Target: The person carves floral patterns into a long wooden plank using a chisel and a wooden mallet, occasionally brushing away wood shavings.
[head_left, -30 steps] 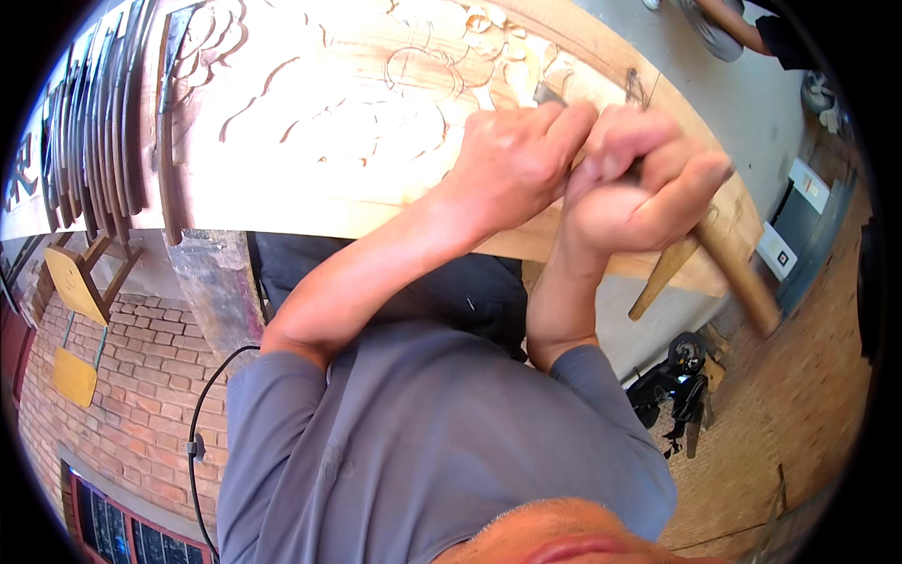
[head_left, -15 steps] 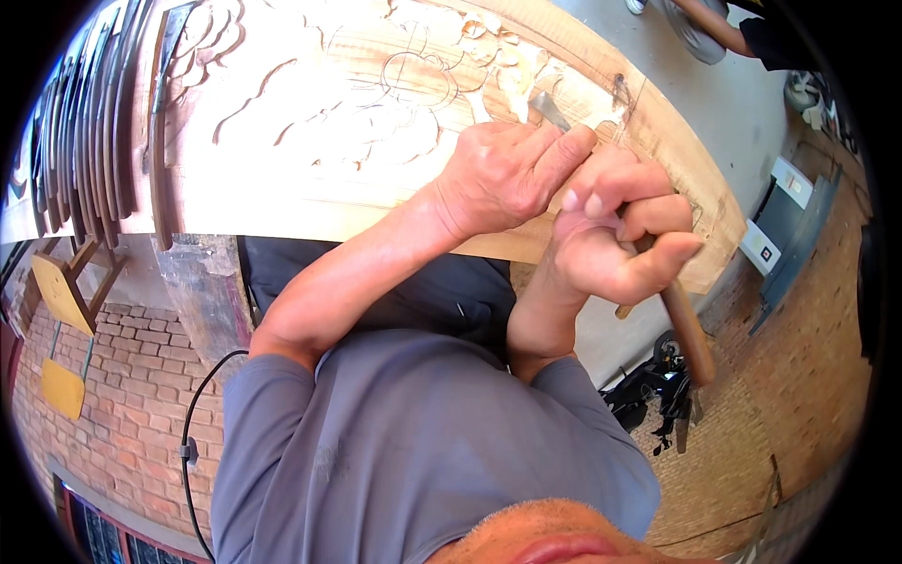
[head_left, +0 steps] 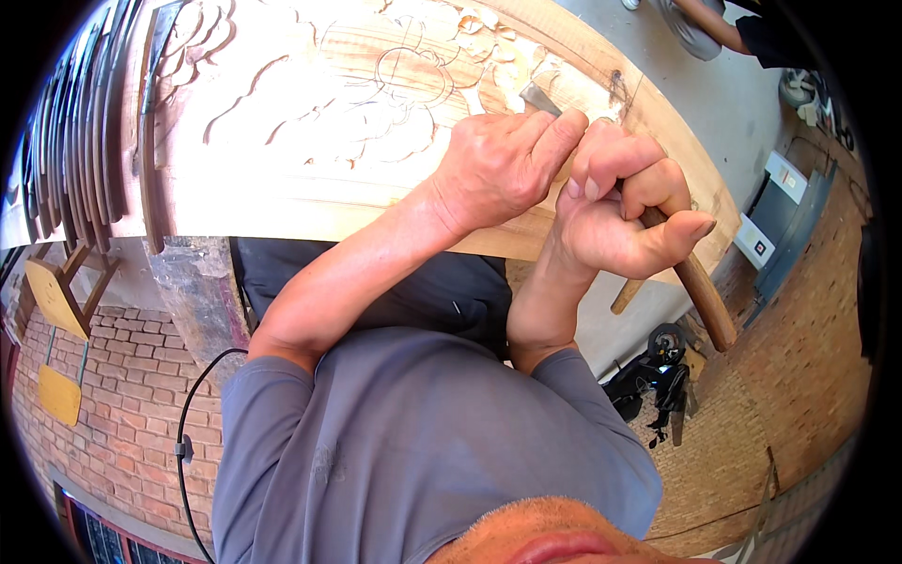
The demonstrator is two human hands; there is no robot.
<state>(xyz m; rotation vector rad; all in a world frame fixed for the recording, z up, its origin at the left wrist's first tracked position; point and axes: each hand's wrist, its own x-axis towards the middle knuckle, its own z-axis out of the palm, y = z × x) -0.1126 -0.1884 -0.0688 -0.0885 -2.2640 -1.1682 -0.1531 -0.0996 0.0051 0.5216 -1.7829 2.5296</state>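
Note:
My left hand (head_left: pixel 498 164) is closed around a wood-carving chisel (head_left: pixel 537 98), low down near its metal blade. The blade lies on the carved part of a pale wooden board (head_left: pixel 282 202). My right hand (head_left: pixel 629 197) is curled around the same chisel further back, its thumb stuck out. Below that hand the long brown wooden handle (head_left: pixel 703 299) slants down to the right, past the board's edge. The two hands touch or nearly touch. A second, shorter wooden stick end (head_left: pixel 627 296) shows under my right wrist; what it belongs to is hidden.
Several long-handled chisels (head_left: pixel 80 141) lie in a row at the board's left end, with one more chisel (head_left: pixel 150 150) apart. Pale wood shavings (head_left: pixel 498 47) sit by the blade. A wooden chair (head_left: pixel 61 301) stands at left; another person's arm (head_left: pixel 709 26) shows at top right.
The chisel's blade has shifted slightly up and left, and its handle end has swung up and to the right. Both hands keep their hold; my right thumb points out further.

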